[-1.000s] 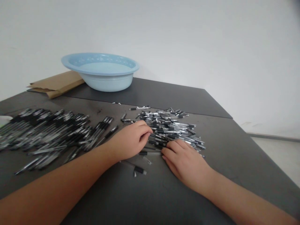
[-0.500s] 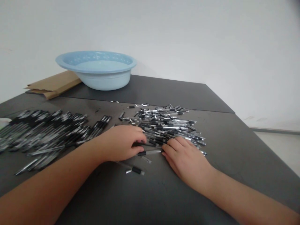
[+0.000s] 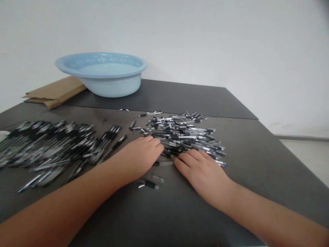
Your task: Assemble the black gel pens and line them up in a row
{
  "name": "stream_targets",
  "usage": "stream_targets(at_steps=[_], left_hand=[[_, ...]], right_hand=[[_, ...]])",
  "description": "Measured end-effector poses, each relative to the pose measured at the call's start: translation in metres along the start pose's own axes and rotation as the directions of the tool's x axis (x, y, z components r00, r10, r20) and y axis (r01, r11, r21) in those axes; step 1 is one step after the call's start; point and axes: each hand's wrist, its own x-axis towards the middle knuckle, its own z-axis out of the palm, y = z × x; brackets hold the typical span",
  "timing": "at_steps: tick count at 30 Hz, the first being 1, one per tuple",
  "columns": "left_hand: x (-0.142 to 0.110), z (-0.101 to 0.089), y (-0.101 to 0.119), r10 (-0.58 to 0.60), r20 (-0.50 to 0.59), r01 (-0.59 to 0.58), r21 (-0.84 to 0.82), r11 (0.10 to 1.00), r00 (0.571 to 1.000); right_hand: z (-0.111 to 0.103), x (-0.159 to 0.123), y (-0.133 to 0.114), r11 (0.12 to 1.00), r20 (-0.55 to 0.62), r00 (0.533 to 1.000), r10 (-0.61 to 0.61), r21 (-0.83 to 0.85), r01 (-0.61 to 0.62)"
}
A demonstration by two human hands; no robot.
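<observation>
A clear pen barrel with a black grip [image 3: 166,164] spans the space between my two hands. My left hand [image 3: 145,154] is closed over its grip end, with the fingertips and thumb tucked out of sight. At the other end, the closed fingers of my right hand [image 3: 202,168] meet the barrel, their tips partly hidden. Right behind both hands spreads a loose pile of black-and-clear pen parts [image 3: 190,133] with silvery bits. A short black grip piece [image 3: 151,184] and a small clear piece [image 3: 157,178] lie on the table in front of my left hand.
Rows of black-capped pens [image 3: 48,137] lie left of my left forearm. A light blue basin [image 3: 115,85] stands at the back beside a folded brown paper bag [image 3: 55,91]. The dark table [image 3: 257,171] meets a white wall behind.
My left hand has rolled over, its thumb and finger opening now hidden, and a pen to its left has come into view. My right hand has shifted slightly left. The view has tilted a little.
</observation>
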Motion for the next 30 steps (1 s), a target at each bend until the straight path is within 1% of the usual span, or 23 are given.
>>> stream_targets(at_steps=[3,6,8,11,13,15,18,22,26,30], left_hand=[[-0.002,0.000,0.000,-0.013,0.005,0.013,0.006,1.000,1.000],[-0.004,0.000,-0.003,-0.033,-0.002,0.033,0.000,0.999,0.999],[-0.005,-0.002,-0.008,-0.078,-0.013,0.078,-0.020,0.997,0.997],[-0.006,-0.007,-0.017,-0.172,-0.044,0.169,-0.074,0.983,0.984],[-0.006,-0.010,-0.021,-0.199,-0.085,0.189,-0.116,0.975,0.976],[-0.005,-0.011,-0.024,-0.195,-0.145,0.174,-0.146,0.974,0.970],[-0.004,-0.010,-0.025,-0.193,-0.214,0.159,-0.168,0.973,0.958],[-0.003,-0.007,-0.023,-0.254,-0.261,0.195,-0.232,0.953,0.931],[-0.003,-0.008,-0.022,-0.307,-0.264,0.228,-0.289,0.930,0.914],[-0.003,-0.008,-0.022,-0.334,-0.257,0.248,-0.317,0.915,0.907]], right_hand=[[-0.001,0.001,-0.001,1.000,0.006,1.000,-0.011,0.000,0.011],[0.001,0.001,0.000,0.999,-0.008,1.000,0.028,0.024,-0.028],[0.003,-0.001,0.003,0.996,-0.045,0.997,0.057,0.075,-0.054],[0.004,-0.005,0.012,0.974,-0.132,0.985,0.107,0.212,-0.078],[0.003,-0.009,0.021,0.951,-0.187,0.971,0.151,0.295,-0.091],[0.002,-0.012,0.029,0.935,-0.219,0.957,0.191,0.338,-0.110],[0.002,-0.015,0.040,0.919,-0.207,0.950,0.235,0.367,-0.147],[0.005,-0.015,0.048,0.880,-0.184,0.935,0.303,0.430,-0.201],[0.009,-0.014,0.056,0.852,-0.202,0.913,0.353,0.473,-0.225],[0.010,-0.015,0.059,0.832,-0.219,0.898,0.382,0.504,-0.231]])
